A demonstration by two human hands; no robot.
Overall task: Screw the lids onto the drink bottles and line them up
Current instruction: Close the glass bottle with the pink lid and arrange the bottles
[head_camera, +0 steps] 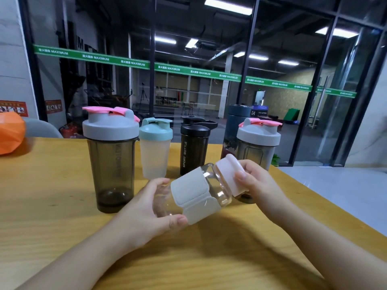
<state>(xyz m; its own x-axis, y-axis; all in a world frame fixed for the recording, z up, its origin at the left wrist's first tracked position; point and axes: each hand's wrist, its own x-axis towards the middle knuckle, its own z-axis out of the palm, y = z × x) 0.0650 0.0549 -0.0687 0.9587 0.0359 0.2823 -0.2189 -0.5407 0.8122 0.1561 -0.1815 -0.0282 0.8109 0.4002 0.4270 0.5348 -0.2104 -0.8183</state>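
Five capped bottles (155, 147) stand in a row at the back of the worktop (52, 185), sixth clear bottle (194, 193) held tilted above it, neck up-right: left hand (146, 208) wraps its base, right hand (255, 181) grips lid (228, 172), thread seating hidden.

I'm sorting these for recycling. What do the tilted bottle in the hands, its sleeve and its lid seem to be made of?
Clear bottle: glossy glass or hard clear plastic; sharp highlights, fully see-through, can't tell which. Grey sleeve: matte, soft-looking, perhaps neoprene or felt; an overlapping flap with stitched edges. Pale lid: matte plastic by its look, smooth and opaque.
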